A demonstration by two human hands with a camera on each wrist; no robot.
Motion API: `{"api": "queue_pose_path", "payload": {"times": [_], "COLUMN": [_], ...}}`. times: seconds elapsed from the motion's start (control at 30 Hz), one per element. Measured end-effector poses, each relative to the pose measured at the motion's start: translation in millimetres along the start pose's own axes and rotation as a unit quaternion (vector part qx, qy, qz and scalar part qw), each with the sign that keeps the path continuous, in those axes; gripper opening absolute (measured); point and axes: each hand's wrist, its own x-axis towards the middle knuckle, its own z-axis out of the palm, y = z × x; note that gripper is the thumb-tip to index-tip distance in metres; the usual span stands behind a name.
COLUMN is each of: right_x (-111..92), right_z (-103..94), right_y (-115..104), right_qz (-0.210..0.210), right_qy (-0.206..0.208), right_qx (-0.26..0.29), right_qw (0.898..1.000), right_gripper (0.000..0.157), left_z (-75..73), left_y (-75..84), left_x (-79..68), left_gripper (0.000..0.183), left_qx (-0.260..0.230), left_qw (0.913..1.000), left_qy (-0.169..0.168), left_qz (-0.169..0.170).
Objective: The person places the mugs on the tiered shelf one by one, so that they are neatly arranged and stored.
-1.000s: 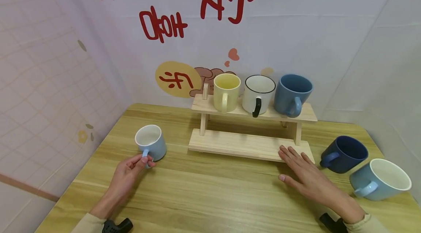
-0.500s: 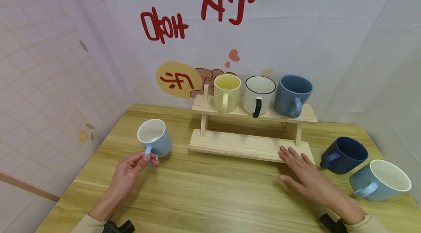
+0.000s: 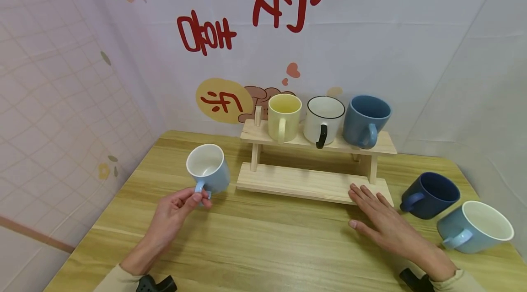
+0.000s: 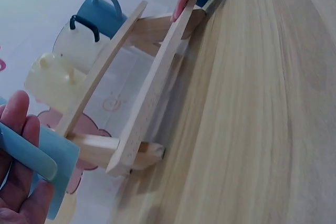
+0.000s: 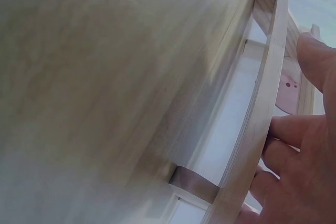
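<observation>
My left hand (image 3: 174, 216) pinches the handle of a light blue mug (image 3: 218, 178) with a white inside, left of the wooden rack. In the left wrist view the mug (image 4: 62, 162) hangs above the table, fingers through and around its handle. My right hand (image 3: 387, 225) lies with straight, spread fingers on the right end of the lower shelf (image 3: 304, 181). The right wrist view shows those fingertips at the shelf edge (image 5: 257, 124). On the upper shelf (image 3: 257, 132) stand a yellow mug (image 3: 284, 118), a white mug with black rim and handle (image 3: 323, 120) and a blue mug (image 3: 364, 122).
Right of the rack, a dark navy mug (image 3: 432, 196) stands on the wooden table (image 3: 263, 246). Beside it, nearer the front, is another light blue mug (image 3: 477, 228). A printed white cloth (image 3: 370, 31) hangs behind the table.
My left hand has lifted the light blue mug off the table and moved it right, closer to the rack. The right hand stays on the lower shelf.
</observation>
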Motion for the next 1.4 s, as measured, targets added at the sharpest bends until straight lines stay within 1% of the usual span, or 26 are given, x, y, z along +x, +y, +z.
{"api": "queue_pose_path", "payload": {"times": [0.23,0.43,0.57,0.83,1.13,1.4], "right_x": [0.0,0.1,0.1,0.3,0.8,0.5], "right_z": [-0.1,-0.5,-0.8,-0.8,0.4,0.8], "right_y": [0.5,0.1,-0.1,0.1,1.0,2.6], "right_qz": [-0.002,-0.001,-0.001,0.001,-0.007,-0.013], "right_qy": [0.0,0.0,0.0,-0.002,0.005,0.009], "right_qx": [-0.002,-0.004,-0.004,-0.005,-0.01,-0.015], "right_qw": [1.0,1.0,1.0,1.0,1.0,1.0], "right_gripper": [0.072,0.072,0.072,0.072,0.072,0.073], "left_z": [12.1,23.8,31.2,45.1,61.2,77.0], "left_y": [5.5,6.7,7.4,8.3,9.7,4.6], "left_x": [8.3,15.1,20.2,30.4,39.1,43.8], "left_gripper": [0.02,0.019,0.019,0.019,0.019,0.026], "left_qx": [-0.031,-0.037,-0.043,-0.04,-0.064,-0.058], "left_qw": [0.9991,0.9981,0.9972,0.9965,0.994,0.9938], "left_qy": [-0.026,-0.049,-0.059,-0.073,-0.085,-0.085], "left_qz": [-0.012,-0.008,-0.015,-0.01,-0.027,-0.044]}}
